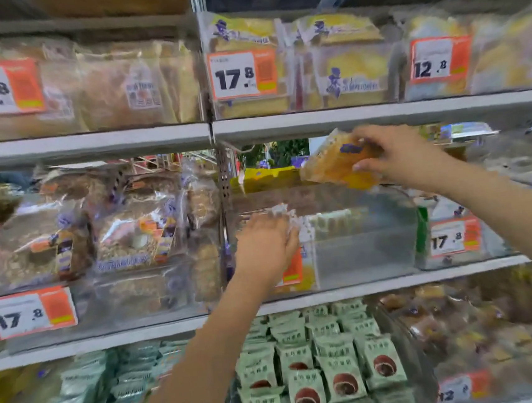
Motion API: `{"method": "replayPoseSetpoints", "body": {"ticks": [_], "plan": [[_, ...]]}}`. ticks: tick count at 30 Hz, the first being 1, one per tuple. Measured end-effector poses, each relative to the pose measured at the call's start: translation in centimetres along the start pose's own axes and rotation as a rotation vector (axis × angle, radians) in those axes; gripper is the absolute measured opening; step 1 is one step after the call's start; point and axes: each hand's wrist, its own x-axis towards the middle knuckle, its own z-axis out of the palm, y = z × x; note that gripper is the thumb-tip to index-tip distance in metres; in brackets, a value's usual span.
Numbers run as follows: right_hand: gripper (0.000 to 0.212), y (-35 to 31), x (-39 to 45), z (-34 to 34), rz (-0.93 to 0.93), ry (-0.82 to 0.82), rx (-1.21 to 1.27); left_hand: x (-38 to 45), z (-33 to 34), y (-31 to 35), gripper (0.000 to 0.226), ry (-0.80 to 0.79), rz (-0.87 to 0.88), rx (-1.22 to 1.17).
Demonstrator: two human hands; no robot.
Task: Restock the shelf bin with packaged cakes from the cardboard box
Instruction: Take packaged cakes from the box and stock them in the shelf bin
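Nearest me, small green packets (326, 367) fill the lower shelf. Above them, my left hand (264, 247) curls its fingers over the front rim of the clear shelf bin (360, 247). Higher, my right hand (396, 156) pinches a yellow packaged cake (332, 162), tilted, over the bin. Behind stand further cakes.

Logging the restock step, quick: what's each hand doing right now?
Left hand: fingers curled on a clear wrapper edge at the bin's front wall.
Right hand: grips a packaged cake above the bin.
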Motion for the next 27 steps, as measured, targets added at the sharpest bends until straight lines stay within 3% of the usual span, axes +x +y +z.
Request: {"method": "replayPoseSetpoints", "body": {"ticks": [2, 6, 13, 16, 20, 25, 27], "plan": [[0.045, 2.1, 3.1, 3.1, 0.001, -0.163, -0.105, -0.3, 1.3, 0.3, 0.045, 0.005, -0.062, 0.106], [0.050, 5.2, 7.9, 10.0, 0.021, -0.416, -0.289, -0.6, 3.6, 0.0, 0.040, 0.235, -0.047, 0.089], [0.046, 10.3, 13.2, 18.9, 0.056, -0.640, -0.367, -0.7, 4.7, -0.1, 0.041, 0.263, -0.045, 0.079], [0.032, 11.2, 13.6, 21.4, 0.053, -0.673, -0.235, -0.6, 4.9, -0.2, 0.043, 0.271, -0.040, 0.105], [0.045, 11.4, 12.9, 23.8, 0.029, -0.568, -0.125, -0.7, 5.2, -0.1, 0.055, 0.321, -0.043, 0.113], [0.074, 10.4, 12.1, 23.5, -0.006, -0.421, -0.480, -0.7, 5.3, -0.1, 0.062, 0.339, -0.064, 0.101], [0.068, 10.1, 12.2, 23.7, 0.039, -0.446, -0.469, -0.7, 5.4, 0.0, 0.061, 0.348, -0.063, 0.113]]}}
